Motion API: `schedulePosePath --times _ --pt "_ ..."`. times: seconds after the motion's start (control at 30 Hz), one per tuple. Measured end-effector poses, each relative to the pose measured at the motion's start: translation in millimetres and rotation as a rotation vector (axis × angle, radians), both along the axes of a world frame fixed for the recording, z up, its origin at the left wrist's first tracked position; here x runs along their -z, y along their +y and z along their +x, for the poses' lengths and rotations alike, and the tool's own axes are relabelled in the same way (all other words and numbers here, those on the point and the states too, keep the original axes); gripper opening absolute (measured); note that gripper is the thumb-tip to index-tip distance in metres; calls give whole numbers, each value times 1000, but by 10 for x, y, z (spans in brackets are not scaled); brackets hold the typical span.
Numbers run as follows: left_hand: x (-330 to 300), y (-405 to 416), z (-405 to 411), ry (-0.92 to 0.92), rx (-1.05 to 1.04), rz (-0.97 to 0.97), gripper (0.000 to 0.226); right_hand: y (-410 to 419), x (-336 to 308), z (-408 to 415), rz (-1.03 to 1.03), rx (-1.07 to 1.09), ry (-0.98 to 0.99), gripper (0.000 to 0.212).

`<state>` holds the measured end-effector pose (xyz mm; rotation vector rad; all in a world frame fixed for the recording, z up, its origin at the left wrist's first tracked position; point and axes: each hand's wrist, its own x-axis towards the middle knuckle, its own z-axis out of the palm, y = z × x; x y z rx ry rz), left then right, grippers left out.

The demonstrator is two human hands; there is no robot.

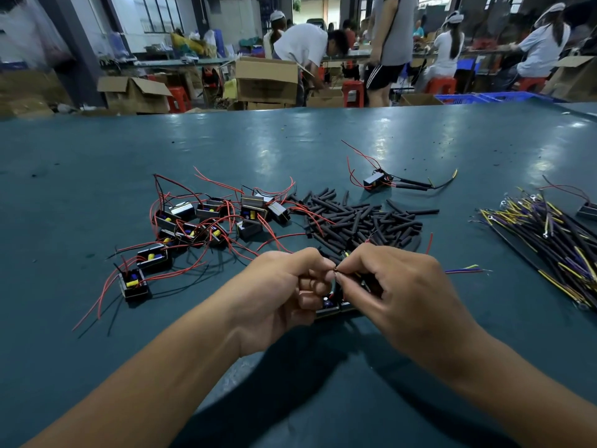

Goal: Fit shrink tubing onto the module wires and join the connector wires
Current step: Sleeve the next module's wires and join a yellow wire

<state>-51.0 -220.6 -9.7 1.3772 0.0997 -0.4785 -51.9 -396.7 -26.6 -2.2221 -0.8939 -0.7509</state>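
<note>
Both grips closed on wire ends: left hand (287,286) and right hand (397,286) each pinch thin wire between thumb and forefinger, fingertips meeting at a small bare copper joint (336,270). A black module (332,307) sits directly below the hands, partly hidden by them, near the table's (97,150) front edge at centre. A yellow-striped connector wire (346,253) pokes up just behind the right fingertips; how far it runs into the grip I cannot tell.

Just behind the hands, mid-table: pile of black shrink tubing pieces (358,218). Left of that, a heap of modules with red and black leads (206,221), trailing toward the left front. Toward the right edge: bundle of black, yellow and purple connector wires (555,237). One loose purple/yellow wire (465,270) lies just right of the right hand. Behind the tubing pile, a single module with tubing on its leads (378,181), apart from the rest.

Beyond the far edge: cardboard boxes (265,79), red stools (352,92), several people at benches.
</note>
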Motion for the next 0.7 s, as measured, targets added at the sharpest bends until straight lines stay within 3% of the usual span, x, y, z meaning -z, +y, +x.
schedulePosePath --times 0.07,0.2,0.3,0.57,0.7 --pt "1 37 21 -219 -43 138 28 -8 -1 8 23 -3 19 7" --pt "-39 229 88 -935 -21 554 12 -25 -9 13 69 -3 76 8" --pt "-56 290 120 -1233 65 724 12 -38 -10 19 79 -18 108 8" --pt "38 279 180 -1486 70 884 13 -53 -9 27 79 -43 98 6" --pt "25 235 158 -1494 54 902 16 -66 -12 22 57 -61 76 5"
